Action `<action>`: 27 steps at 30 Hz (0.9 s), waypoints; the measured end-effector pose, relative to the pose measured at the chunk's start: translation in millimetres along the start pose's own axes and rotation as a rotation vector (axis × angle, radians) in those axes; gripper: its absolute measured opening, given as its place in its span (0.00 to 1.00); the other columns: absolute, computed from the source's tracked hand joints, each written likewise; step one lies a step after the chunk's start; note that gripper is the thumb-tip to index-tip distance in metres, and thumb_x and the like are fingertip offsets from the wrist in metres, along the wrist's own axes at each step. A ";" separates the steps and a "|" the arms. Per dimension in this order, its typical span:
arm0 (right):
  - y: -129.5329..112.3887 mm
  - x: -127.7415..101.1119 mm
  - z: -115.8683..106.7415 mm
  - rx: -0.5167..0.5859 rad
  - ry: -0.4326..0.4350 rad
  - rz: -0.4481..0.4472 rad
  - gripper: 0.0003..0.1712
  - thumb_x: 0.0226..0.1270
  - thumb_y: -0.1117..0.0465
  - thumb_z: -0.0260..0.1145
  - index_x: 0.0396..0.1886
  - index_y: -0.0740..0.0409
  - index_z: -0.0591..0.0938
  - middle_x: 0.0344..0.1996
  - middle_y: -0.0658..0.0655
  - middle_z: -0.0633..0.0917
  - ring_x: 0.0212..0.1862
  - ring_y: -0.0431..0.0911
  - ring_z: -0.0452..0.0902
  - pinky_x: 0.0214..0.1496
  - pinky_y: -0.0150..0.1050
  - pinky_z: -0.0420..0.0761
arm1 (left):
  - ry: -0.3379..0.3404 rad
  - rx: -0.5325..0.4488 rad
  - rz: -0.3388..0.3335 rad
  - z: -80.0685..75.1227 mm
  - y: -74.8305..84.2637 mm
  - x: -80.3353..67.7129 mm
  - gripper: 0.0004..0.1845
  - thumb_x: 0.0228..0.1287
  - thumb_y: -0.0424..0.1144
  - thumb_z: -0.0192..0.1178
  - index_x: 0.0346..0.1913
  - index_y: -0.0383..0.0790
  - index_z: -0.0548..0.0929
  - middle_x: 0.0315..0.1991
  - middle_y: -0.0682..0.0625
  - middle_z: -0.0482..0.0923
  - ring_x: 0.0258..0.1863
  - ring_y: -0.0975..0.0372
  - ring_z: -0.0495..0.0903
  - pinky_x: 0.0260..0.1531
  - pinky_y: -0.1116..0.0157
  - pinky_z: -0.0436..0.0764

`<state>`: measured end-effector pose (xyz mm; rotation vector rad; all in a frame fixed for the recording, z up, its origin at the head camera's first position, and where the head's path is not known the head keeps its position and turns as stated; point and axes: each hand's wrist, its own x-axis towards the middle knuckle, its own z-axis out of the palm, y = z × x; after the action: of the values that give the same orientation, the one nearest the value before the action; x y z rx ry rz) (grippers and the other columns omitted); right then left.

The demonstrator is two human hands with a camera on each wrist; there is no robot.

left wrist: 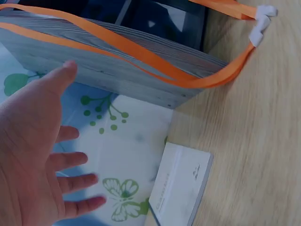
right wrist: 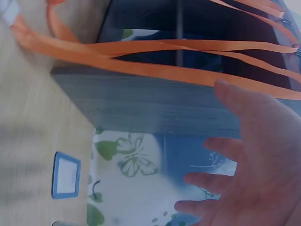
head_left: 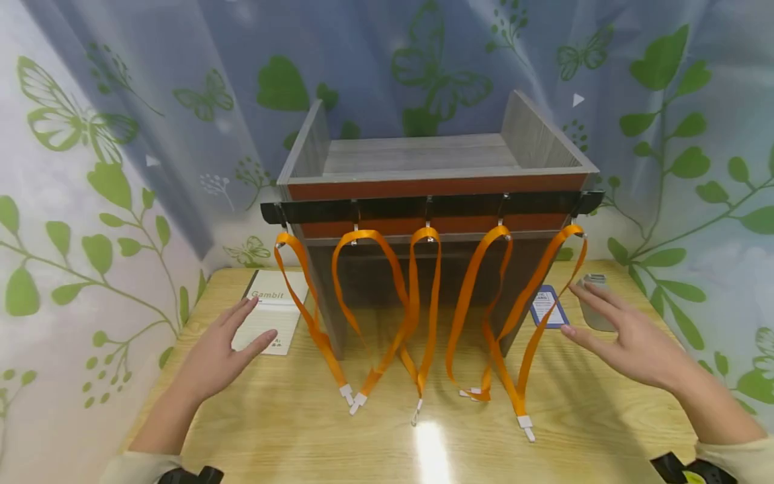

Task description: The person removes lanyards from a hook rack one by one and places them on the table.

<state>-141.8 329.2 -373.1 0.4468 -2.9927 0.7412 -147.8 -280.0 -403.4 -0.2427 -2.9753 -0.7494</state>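
Two open hands hover over a tabletop (head_left: 302, 430) in front of a wooden stand hung with orange lanyards.

The grey wooden stand (head_left: 423, 161) sits at 12 o'clock, a black bar (head_left: 314, 211) across its front. Five orange lanyards (head_left: 417, 302) hang from the bar, their white clips lying on the wood. The left hand (head_left: 220, 349), at 9 o'clock, is spread wide and holds nothing, fingertips over a white booklet (head_left: 275, 306). The right hand (head_left: 629, 339), at 3 o'clock, is also wide and empty, near a blue badge holder (head_left: 547, 306) and a grey object (head_left: 595, 302) behind it.
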 end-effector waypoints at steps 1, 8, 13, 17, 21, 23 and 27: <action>-1.5 0.6 0.2 0.006 0.021 -0.011 0.42 0.70 0.46 0.65 0.79 0.48 0.60 0.76 0.70 0.58 0.70 0.77 0.58 0.56 0.76 0.68 | 0.010 -0.037 0.000 -0.1 0.9 2.6 0.40 0.72 0.61 0.52 0.78 0.41 0.59 0.75 0.34 0.60 0.70 0.36 0.64 0.59 0.35 0.74; -10.8 6.5 7.6 0.076 0.172 -0.076 0.34 0.68 0.54 0.69 0.72 0.54 0.72 0.65 0.63 0.74 0.61 0.62 0.73 0.53 0.58 0.81 | 0.115 -0.244 0.005 3.3 8.2 20.0 0.27 0.77 0.54 0.50 0.70 0.41 0.73 0.65 0.43 0.77 0.56 0.53 0.80 0.47 0.68 0.82; -15.4 9.4 14.1 0.155 0.280 -0.122 0.21 0.67 0.61 0.69 0.59 0.57 0.83 0.46 0.46 0.80 0.37 0.36 0.74 0.33 0.23 0.77 | 0.181 -0.341 0.032 5.6 19.1 34.5 0.21 0.76 0.50 0.54 0.62 0.43 0.80 0.54 0.45 0.84 0.47 0.76 0.78 0.42 0.82 0.78; -18.5 12.1 16.1 0.222 0.307 -0.124 0.13 0.66 0.64 0.69 0.51 0.55 0.87 0.35 0.39 0.81 0.28 0.35 0.73 0.25 0.28 0.73 | 0.167 -0.439 0.069 5.9 29.4 44.1 0.18 0.74 0.45 0.58 0.59 0.40 0.82 0.51 0.43 0.86 0.42 0.79 0.80 0.42 0.81 0.81; -22.0 14.7 18.7 0.232 0.254 -0.126 0.12 0.65 0.63 0.71 0.47 0.48 0.88 0.35 0.38 0.83 0.27 0.37 0.75 0.24 0.30 0.74 | 0.107 -0.540 0.089 6.1 38.3 47.3 0.16 0.72 0.39 0.60 0.58 0.38 0.82 0.49 0.40 0.86 0.41 0.74 0.83 0.44 0.77 0.83; -23.9 16.4 21.4 0.222 0.223 -0.156 0.11 0.64 0.63 0.71 0.44 0.45 0.87 0.34 0.40 0.83 0.28 0.37 0.75 0.26 0.30 0.75 | 0.081 -0.593 0.102 6.4 41.8 46.9 0.15 0.71 0.35 0.61 0.57 0.35 0.83 0.47 0.37 0.86 0.38 0.71 0.85 0.43 0.73 0.86; -27.8 20.0 29.3 0.231 0.208 -0.227 0.09 0.64 0.66 0.70 0.39 0.47 0.87 0.27 0.44 0.80 0.27 0.35 0.74 0.25 0.29 0.75 | 0.039 -0.659 0.088 7.0 47.5 43.2 0.15 0.69 0.33 0.62 0.56 0.34 0.83 0.42 0.38 0.87 0.33 0.65 0.87 0.37 0.66 0.89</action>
<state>-151.9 286.9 -384.6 0.6596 -2.6196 1.0419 -182.6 -229.5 -383.1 -0.3742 -2.5545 -1.6695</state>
